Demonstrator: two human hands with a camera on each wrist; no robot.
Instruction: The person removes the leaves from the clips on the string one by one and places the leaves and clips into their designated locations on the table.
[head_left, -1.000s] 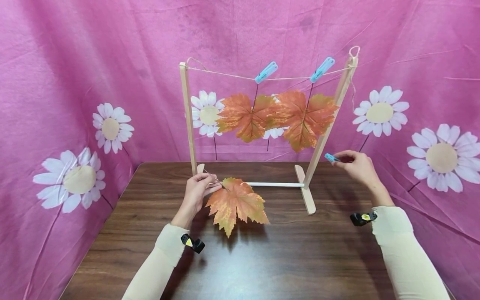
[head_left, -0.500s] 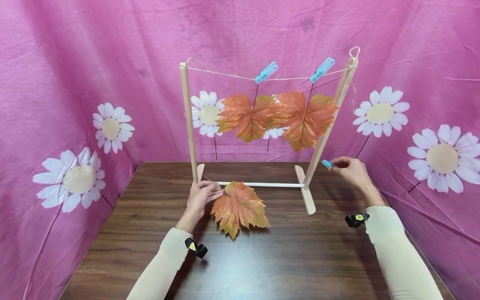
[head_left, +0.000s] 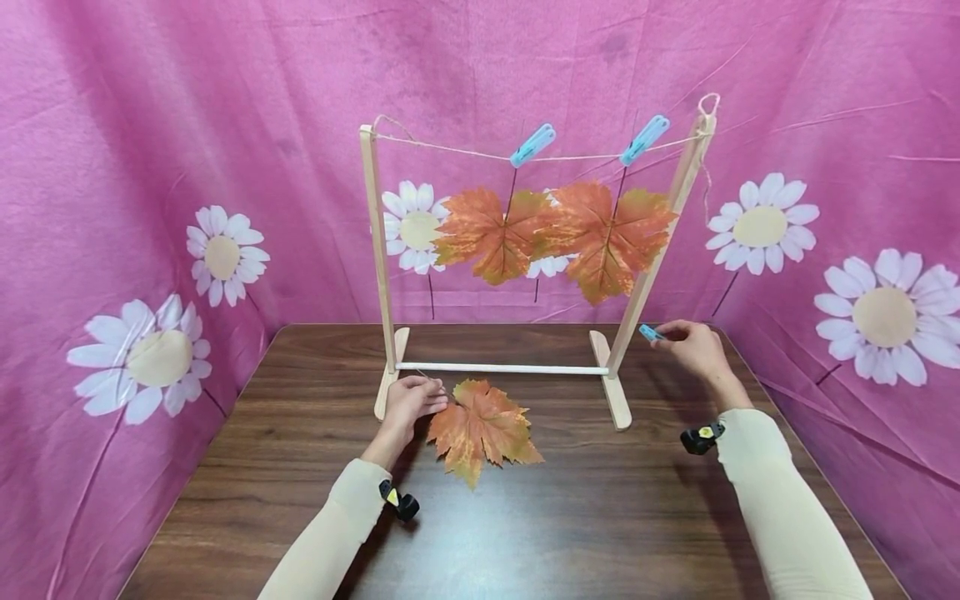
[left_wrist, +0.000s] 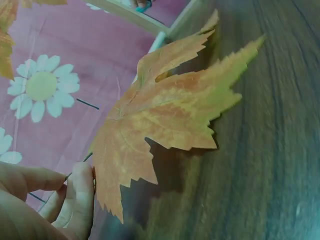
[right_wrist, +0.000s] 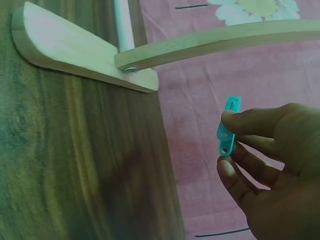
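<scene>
Between thumb and fingers my left hand (head_left: 408, 408) pinches the thin stem of an orange maple leaf (head_left: 483, 427), just in front of the rack's left foot. The leaf (left_wrist: 165, 110) spreads out beyond the fingertips in the left wrist view, over the table. To the right of the rack, my right hand (head_left: 696, 348) holds a small blue clothespin (head_left: 650, 332). Thumb and fingers grip this clothespin (right_wrist: 228, 125) in the right wrist view. Two more orange leaves, one left (head_left: 495, 237) and one right (head_left: 611, 242), hang by their stems from blue clothespins (head_left: 532, 145) on a string.
The wooden rack (head_left: 378, 250) has two posts, with a twine line (head_left: 450, 150) strung between their tops. A white rod (head_left: 502, 368) joins its feet low over the dark wooden table (head_left: 525, 533). Behind hangs a pink cloth (head_left: 300, 125) printed with white daisies.
My left hand has moved slightly right and toward me, carrying the leaf lower. My right hand has come left and a little down with the clothespin. The hanging leaves have stayed put.
</scene>
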